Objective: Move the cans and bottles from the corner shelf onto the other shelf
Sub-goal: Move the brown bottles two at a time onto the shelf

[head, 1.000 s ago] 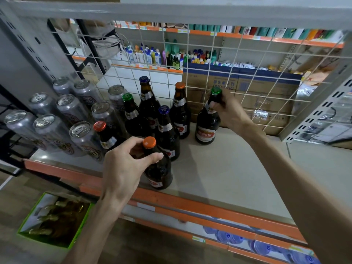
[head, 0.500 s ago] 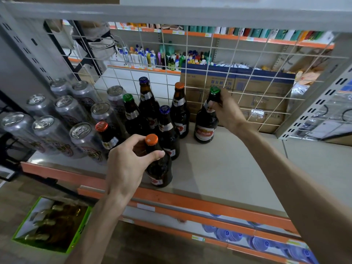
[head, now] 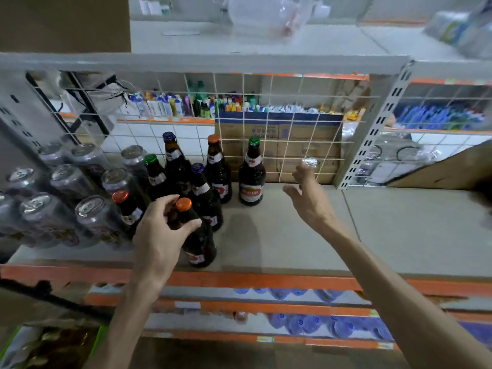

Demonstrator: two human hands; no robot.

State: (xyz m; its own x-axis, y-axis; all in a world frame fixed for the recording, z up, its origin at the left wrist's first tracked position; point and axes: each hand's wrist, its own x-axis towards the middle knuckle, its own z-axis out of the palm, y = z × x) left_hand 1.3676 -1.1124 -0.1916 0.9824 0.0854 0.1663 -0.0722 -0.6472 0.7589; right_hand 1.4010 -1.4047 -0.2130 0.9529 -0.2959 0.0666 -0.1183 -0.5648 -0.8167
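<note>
Several dark glass bottles with coloured caps stand on the grey shelf [head: 292, 243], with several silver cans [head: 93, 217] to their left. My left hand [head: 159, 235] grips the neck of the front orange-capped bottle [head: 198, 243], which stands upright near the shelf's front edge. A green-capped bottle [head: 251, 177] stands alone at the back by the wire mesh. My right hand [head: 308, 195] hovers open to the right of that bottle, fingers spread, touching nothing.
A white wire mesh [head: 292, 134] backs the shelf, with cardboard boxes [head: 279, 139] behind it. A perforated upright post [head: 372, 134] divides this shelf from the bay on the right. The orange front rail [head: 266, 282] runs below. Water bottles fill the lower shelf.
My right hand has let go of the green-capped bottle and pulled away to the right. The camera has tilted up. My left hand keeps its grip on the orange-capped bottle.
</note>
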